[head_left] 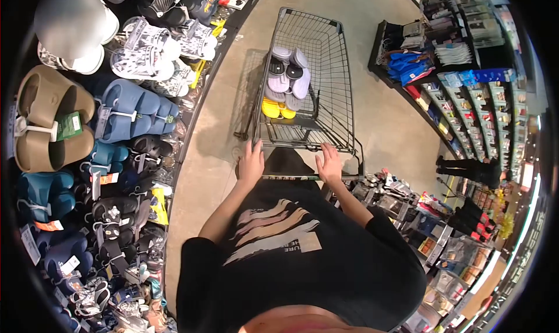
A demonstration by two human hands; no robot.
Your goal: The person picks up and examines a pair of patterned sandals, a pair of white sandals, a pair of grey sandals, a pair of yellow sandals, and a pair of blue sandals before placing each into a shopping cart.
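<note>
A dark wire shopping cart (343, 71) stands in front of me in the aisle. Inside it lie light lilac slippers (300, 88) with black patches, and below them a pair of yellow slippers (278, 110). My left hand (251, 164) rests on the near left part of the cart, fingers stretched forward. On the near right part lies my right hand (330, 164), its fingers also extended and slightly apart. Between my wrists runs the cart's handle bar (288, 177). The undersides of both hands are hidden.
Shelves on the left hold many slides and sandals, among them brown slides (49, 117) and blue slides (137, 108). Display racks (466, 111) with packaged goods line the right. A person in dark clothes (474, 171) is farther right. Floor (244, 36) shows around the cart.
</note>
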